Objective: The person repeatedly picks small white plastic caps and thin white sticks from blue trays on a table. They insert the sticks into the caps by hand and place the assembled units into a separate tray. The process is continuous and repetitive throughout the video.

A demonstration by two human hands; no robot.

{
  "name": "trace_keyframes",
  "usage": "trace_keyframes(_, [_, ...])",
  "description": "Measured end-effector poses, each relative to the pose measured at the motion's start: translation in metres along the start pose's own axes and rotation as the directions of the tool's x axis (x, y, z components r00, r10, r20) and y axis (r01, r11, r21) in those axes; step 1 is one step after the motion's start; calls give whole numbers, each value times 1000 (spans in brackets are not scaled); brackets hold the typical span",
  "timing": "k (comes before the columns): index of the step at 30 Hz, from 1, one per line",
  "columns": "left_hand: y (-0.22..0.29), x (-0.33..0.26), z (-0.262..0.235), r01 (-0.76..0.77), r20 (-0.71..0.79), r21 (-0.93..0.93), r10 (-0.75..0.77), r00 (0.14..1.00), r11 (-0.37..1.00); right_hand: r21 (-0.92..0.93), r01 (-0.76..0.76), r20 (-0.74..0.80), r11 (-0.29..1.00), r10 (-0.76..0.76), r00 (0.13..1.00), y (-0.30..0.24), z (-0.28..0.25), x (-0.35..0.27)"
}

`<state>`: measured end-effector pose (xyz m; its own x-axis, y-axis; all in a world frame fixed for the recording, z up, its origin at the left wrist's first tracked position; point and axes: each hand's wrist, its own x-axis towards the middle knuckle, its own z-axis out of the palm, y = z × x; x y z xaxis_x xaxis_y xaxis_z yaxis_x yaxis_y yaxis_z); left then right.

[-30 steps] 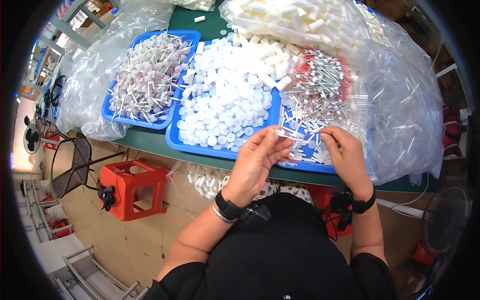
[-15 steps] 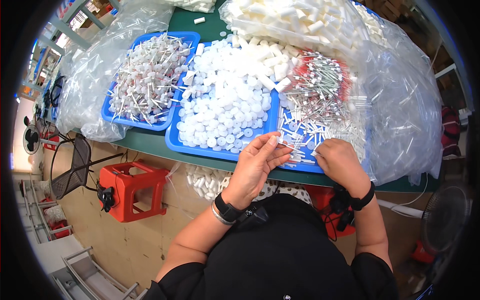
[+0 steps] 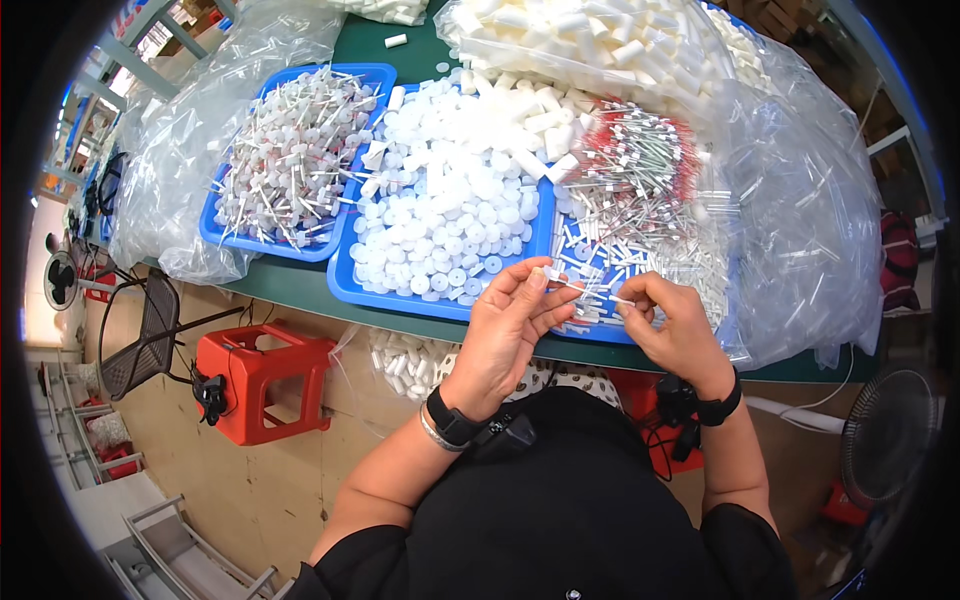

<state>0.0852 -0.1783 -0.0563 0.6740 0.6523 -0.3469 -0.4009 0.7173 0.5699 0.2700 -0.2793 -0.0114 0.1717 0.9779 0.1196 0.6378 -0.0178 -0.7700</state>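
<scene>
My left hand [image 3: 505, 330], palm partly turned up, pinches a thin white stick [image 3: 590, 289] with a whitish piece at its thumb-side end. The stick reaches across toward my right hand [image 3: 676, 326], whose thumb and forefinger are closed at its other end on a small white piece. Both hands are over the near edge of the right blue tray [image 3: 610, 333]. Inside that tray lie short white tubes [image 3: 633, 258] and a bundle of thin metal pins with red ends [image 3: 645, 150].
A middle blue tray [image 3: 395, 303] holds translucent white discs and foam cylinders. Assembled stick pieces [image 3: 295, 150] fill the left blue tray. Clear plastic bags [image 3: 800, 220] lie at both sides of the green table [image 3: 290, 278]. A red stool [image 3: 262, 385] and a fan [image 3: 888, 425] stand below.
My right hand has moved slightly left, and its fingers have come to the stick's end. My left hand stays nearly in place, still pinching.
</scene>
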Motion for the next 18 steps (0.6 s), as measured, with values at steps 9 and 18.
trace_keyframes(9, [-6,1,-2,35,29,-17,-34,999,999,14,63,-34,998,-62,997,1,12,0])
trace_keyframes(18, [-8,-6,4,22,114,168,-42,993,986,611,-524,389,593,352,851,1,19,7])
